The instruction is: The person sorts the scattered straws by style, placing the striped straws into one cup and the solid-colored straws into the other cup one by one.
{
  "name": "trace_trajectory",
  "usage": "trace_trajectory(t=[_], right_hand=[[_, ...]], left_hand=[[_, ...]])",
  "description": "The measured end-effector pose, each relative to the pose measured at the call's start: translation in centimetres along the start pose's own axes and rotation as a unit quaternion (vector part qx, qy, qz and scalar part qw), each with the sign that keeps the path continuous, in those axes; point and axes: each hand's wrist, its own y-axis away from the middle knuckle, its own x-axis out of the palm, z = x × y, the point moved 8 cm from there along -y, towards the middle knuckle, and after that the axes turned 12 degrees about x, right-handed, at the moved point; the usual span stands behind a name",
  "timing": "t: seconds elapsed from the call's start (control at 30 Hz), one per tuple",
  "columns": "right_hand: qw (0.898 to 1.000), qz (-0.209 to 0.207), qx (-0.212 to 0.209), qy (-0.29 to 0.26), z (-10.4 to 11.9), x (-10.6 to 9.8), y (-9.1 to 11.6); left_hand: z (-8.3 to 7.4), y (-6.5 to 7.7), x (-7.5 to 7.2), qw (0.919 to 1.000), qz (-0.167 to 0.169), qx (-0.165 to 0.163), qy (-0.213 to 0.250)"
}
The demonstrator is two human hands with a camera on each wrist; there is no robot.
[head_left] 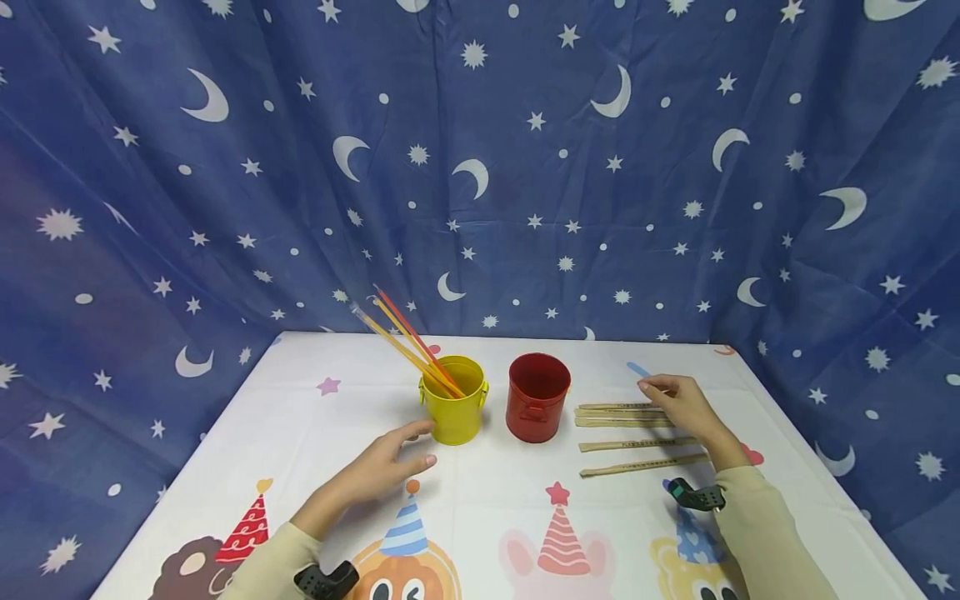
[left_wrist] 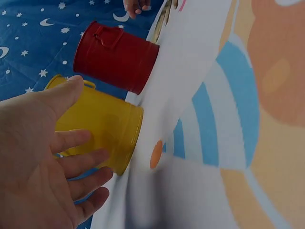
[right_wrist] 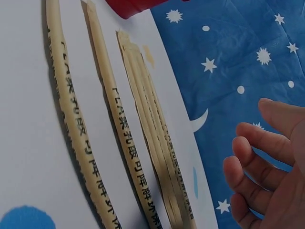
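Starry blue curtain (head_left: 525, 250) behind a white worktop (head_left: 480, 533)

A person's left hand (head_left: 382, 462), fingers loosely spread, is just beside a yellow bucket (head_left: 459, 423) of slim coloured sticks (head_left: 406, 326); a red bucket (head_left: 534, 421) stands to its right. The empty right hand (head_left: 686, 408), fingers loosely bent, hovers near wrapped straws (head_left: 637, 445) lying farther right

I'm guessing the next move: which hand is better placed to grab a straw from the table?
Probably the right hand: it's open, near the brown straws, while the left hand is beside the yellow bucket.
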Motion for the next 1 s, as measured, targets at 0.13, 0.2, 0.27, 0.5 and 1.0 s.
trace_trajectory(t=[0.13, 0.2, 0.27, 0.5, 1.0], right_hand=[[1.000, -0.005, -0.004, 0.011, -0.3, 0.1, -0.2], [1.000, -0.008, -0.004, 0.026, -0.5, 0.2, -0.3], [0.999, -0.013, -0.002, 0.041, -0.8, 0.3, -0.5], [0.999, -0.002, -0.015, 0.042, -1.2, 1.2, -0.8], [1.000, -0.005, -0.018, 0.009, -1.3, 1.4, -0.9]], left_hand=[[-0.5, -0.2, 0.7, 0.9997, 0.018, 0.009, 0.011], [-1.0, -0.4, 1.3, 0.9994, 0.028, 0.017, 0.012], [-1.5, -0.8, 1.8, 0.9989, 0.036, 0.027, 0.016], [-3.7, -2.3, 4.1, 0.9959, 0.054, 0.059, 0.044], [-5.4, -6.4, 8.5, 0.9939, 0.043, 0.033, 0.095]])
